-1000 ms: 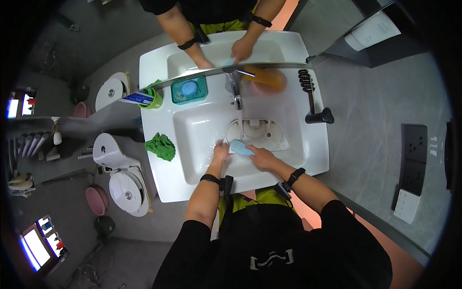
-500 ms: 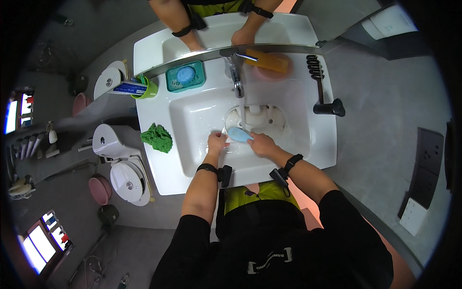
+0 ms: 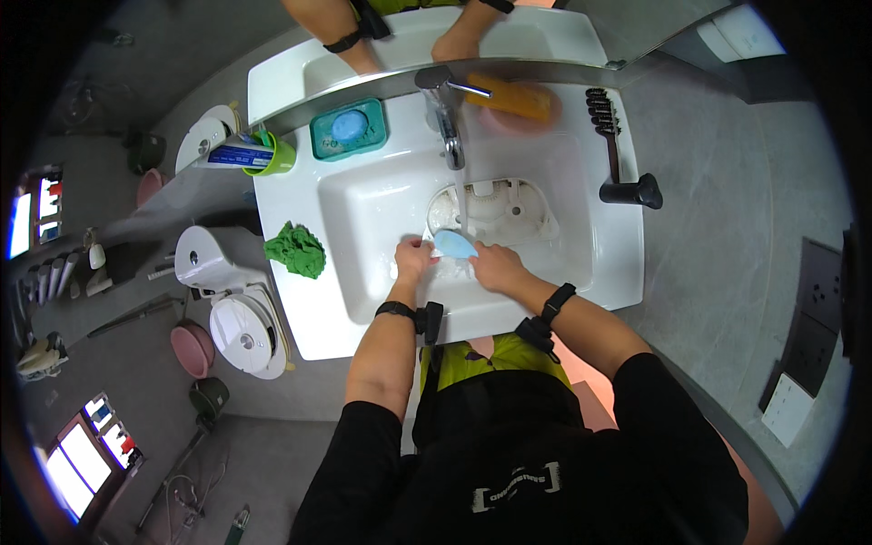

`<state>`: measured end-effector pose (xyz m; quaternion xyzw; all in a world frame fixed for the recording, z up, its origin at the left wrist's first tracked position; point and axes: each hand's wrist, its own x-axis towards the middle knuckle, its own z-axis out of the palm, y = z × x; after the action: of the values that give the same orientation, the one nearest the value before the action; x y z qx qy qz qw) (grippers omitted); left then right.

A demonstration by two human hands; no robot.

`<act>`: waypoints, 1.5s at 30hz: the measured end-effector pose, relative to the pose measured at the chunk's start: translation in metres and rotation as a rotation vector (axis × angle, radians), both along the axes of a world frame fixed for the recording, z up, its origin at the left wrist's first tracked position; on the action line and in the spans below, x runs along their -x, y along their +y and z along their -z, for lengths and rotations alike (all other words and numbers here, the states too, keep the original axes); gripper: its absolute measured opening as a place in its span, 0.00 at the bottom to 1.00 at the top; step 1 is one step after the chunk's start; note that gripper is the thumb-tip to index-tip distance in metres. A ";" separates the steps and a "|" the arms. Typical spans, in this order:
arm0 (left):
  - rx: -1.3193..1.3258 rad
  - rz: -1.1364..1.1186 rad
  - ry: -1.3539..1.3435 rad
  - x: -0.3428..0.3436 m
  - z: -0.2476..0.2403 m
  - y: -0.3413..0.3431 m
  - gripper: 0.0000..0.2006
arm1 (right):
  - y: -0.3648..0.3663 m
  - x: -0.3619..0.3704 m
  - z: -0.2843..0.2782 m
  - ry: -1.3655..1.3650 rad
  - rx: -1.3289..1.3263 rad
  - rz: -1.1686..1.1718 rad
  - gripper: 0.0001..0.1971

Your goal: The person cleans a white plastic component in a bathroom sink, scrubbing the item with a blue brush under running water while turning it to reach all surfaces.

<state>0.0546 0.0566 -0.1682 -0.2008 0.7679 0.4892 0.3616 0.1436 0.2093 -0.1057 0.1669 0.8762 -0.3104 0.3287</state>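
Note:
My right hand is closed on the narrow end of a light blue oval, paddle-shaped thing, whose underside is hidden. Just left of its wide end is my left hand, fingers pinched together on something too small to make out. Both hands are low inside the white sink. Water runs from the chrome faucet close behind the blue thing. Behind my hands, a white oval plastic piece with small holes lies on the sink bottom, partly covered by the stream and the blue thing.
On the left rim lie a crumpled green cloth, a green cup and a teal dish with blue soap. An orange bottle lies behind the faucet's right side. A dark brush and black handle-like piece are at right.
The blue thing has tilted in my right hand, and its visible face looks narrower and more pointed. Both hands stay low in the sink, and the whole view has shifted slightly.

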 end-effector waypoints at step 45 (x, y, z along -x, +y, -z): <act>0.319 0.598 0.061 -0.003 -0.008 -0.029 0.24 | 0.011 -0.013 0.045 0.156 -0.028 0.097 0.15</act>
<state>0.0577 0.0274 -0.1604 -0.0058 0.8701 0.2408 0.4300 0.1566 0.2198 -0.1509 0.1891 0.8942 -0.3260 0.2415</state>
